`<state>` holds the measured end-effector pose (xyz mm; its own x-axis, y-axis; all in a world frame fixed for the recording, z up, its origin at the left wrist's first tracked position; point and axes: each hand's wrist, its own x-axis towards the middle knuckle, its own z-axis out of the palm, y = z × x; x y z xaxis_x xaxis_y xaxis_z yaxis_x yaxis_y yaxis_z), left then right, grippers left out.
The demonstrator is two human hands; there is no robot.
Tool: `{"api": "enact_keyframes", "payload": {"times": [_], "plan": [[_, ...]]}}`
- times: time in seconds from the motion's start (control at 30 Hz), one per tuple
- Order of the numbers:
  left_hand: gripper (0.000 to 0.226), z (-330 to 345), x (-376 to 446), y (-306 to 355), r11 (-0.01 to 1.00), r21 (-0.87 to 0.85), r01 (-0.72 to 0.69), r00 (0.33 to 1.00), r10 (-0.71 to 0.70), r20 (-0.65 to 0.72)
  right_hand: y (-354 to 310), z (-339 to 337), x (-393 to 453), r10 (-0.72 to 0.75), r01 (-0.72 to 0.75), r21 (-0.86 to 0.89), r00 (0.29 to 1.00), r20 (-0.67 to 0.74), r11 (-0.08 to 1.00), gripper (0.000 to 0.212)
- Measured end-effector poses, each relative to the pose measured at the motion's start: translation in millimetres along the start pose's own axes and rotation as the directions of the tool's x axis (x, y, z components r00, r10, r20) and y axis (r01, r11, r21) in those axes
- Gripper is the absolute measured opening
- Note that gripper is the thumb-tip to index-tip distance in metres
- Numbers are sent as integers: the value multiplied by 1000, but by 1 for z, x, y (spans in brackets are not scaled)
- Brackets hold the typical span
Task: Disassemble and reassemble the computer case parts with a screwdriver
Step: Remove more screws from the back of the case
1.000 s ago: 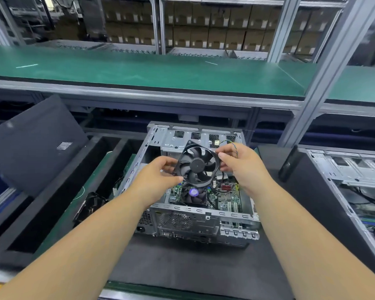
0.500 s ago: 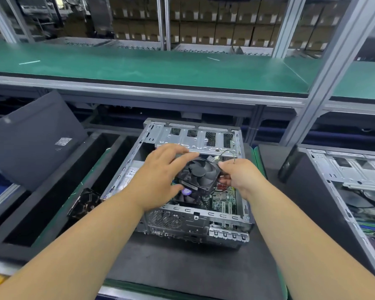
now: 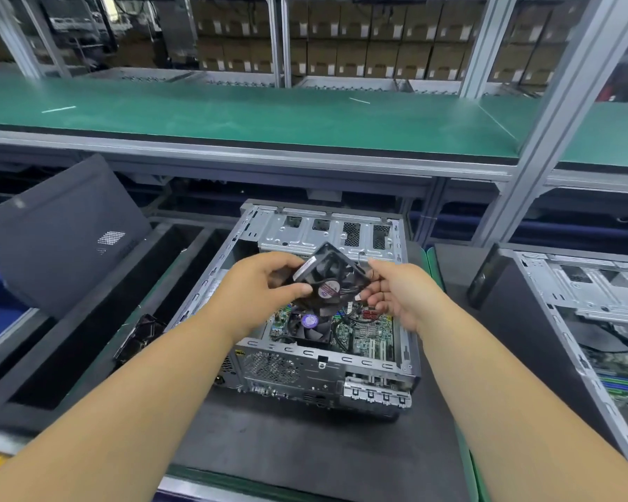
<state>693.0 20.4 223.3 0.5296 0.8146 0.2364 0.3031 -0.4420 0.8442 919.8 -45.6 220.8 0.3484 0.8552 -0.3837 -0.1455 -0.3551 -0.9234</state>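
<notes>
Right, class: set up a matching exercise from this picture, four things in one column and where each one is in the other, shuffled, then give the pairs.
Things:
1. loose black fan
2. fan with the purple label
3. dark side panel
4. second open case

Places:
A. leaning at the far left
B. held by both hands above the open case
C. at the right edge of the view
D. mounted on the board inside the case

Pairs: 1-B, 2-D, 3-A, 4-C
</notes>
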Motion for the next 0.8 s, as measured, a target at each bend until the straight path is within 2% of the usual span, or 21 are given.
{"api": "enact_keyframes", "payload": {"times": [0.13, 0.33, 0.43, 0.53, 0.73, 0.8], "plan": [[20, 1, 2, -7, 970, -200, 138, 990, -136, 25, -5, -1, -2, -24, 23, -37, 999, -25, 999, 22], [19, -2, -1, -15, 928, -314, 201, 979, -198, 43, -10, 0, -1, -57, 52, -54, 993, -99, 997, 11], [16, -4, -3, -18, 910, -348, 227, 974, -221, 58, -8, -1, -4, -140, 138, 50, 990, 32, 989, 9], [14, -4, -4, -18, 887, -395, 237, 971, -232, 60, -5, 0, -6, -181, 178, 33, 975, 131, 984, 18], [14, -6, -7, -23, 867, -418, 270, 962, -264, 74, -4, 5, -3, -248, 248, -49, 969, 24, 967, 15], [14, -6, -8, -25, 873, -402, 278, 960, -265, 89, -5, 6, -2, -276, 278, -19, 959, 68, 961, 17]]}}
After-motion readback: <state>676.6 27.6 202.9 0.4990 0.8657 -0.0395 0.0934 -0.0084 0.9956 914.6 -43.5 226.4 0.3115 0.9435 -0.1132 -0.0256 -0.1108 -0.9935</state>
